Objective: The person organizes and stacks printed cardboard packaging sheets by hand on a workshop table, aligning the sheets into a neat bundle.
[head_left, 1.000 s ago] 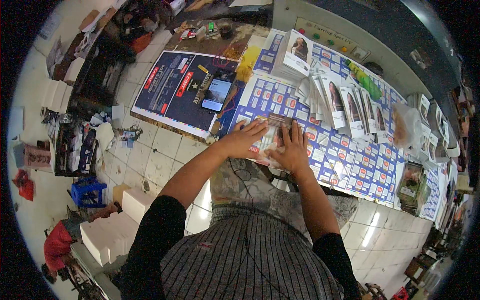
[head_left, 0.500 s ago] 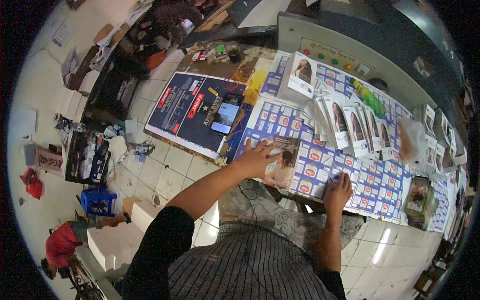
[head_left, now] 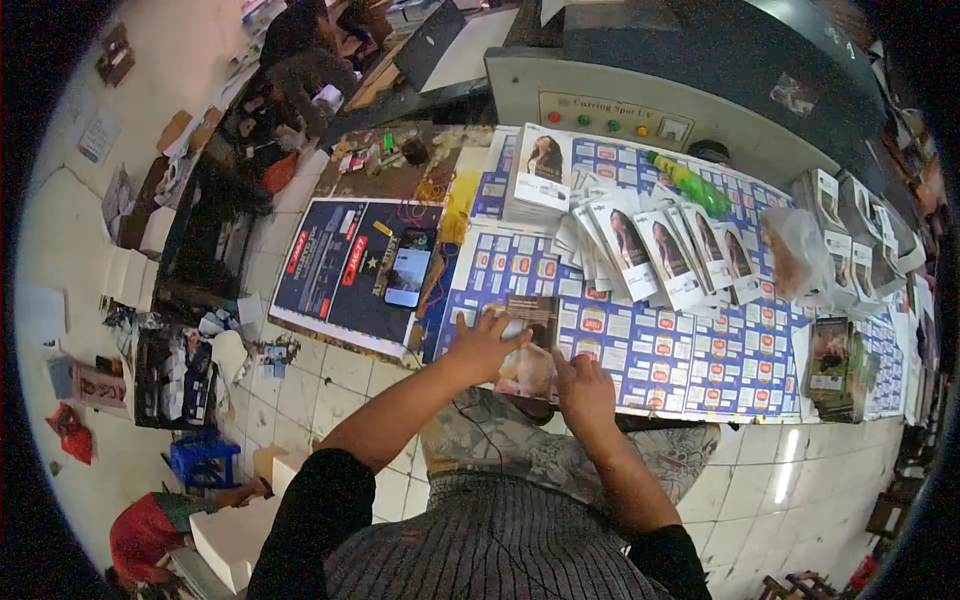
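Note:
A glossy brown card printed with a photo (head_left: 527, 372) lies at the near edge of the table, on blue printed sheets (head_left: 640, 345). My left hand (head_left: 482, 348) rests palm down on its left part with the fingers spread. My right hand (head_left: 588, 392) is at the card's right edge, fingertips touching or very close to it. Its fingers are bent and drawn together; whether something small is in them is hidden. Beyond the hands lie a neat stack of white photo cards (head_left: 541, 180) and a fanned-out pile of similar cards (head_left: 655, 250).
A phone (head_left: 408, 277) lies on a dark printed sheet (head_left: 335, 262) at left. Farther back are a green bottle (head_left: 690, 185) and a grey machine with buttons (head_left: 610, 105). A plastic bag (head_left: 797, 252) and bundled cards (head_left: 832, 360) stand at right. Someone in red (head_left: 150, 535) is at lower left.
My right hand has moved left across the blue sheets to the brown card's right edge. My left hand stays on the card. The whole view has shifted.

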The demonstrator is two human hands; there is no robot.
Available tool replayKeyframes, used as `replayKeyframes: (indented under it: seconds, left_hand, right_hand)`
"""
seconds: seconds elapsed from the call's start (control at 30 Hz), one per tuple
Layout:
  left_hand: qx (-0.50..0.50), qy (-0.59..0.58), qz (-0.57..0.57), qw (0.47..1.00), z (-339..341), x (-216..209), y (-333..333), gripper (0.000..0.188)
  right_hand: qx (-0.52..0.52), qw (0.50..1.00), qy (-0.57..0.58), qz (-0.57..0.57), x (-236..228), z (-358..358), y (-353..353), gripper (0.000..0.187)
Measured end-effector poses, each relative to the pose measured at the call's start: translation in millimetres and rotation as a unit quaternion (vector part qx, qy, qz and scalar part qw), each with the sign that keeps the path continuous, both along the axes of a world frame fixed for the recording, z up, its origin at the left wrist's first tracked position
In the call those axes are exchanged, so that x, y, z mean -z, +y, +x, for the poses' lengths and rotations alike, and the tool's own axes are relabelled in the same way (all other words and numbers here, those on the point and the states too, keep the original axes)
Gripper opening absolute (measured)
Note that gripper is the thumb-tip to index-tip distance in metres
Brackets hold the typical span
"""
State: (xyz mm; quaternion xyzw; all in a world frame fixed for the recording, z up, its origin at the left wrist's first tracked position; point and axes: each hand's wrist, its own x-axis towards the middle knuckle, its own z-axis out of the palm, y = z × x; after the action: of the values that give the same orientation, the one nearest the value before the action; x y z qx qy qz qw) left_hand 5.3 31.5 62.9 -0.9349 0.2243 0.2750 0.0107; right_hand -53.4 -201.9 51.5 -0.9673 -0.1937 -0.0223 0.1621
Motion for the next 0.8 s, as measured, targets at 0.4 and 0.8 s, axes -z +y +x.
replayKeyframes:
  seconds: [0.4,0.8]
  left_hand:
    - [0.013,0.003,0.037,0.999,11,-9,-3,0.108]
    - [0.005,0.022,0.033,0.999,10,-5,-6,0.113]
  right_hand:
    - [0.151,0.978,-0.145,-0.02,19,106,-6,0.044]
    - [-0.152,0.985,0.063,-0.05,3,71,-46,0.05]
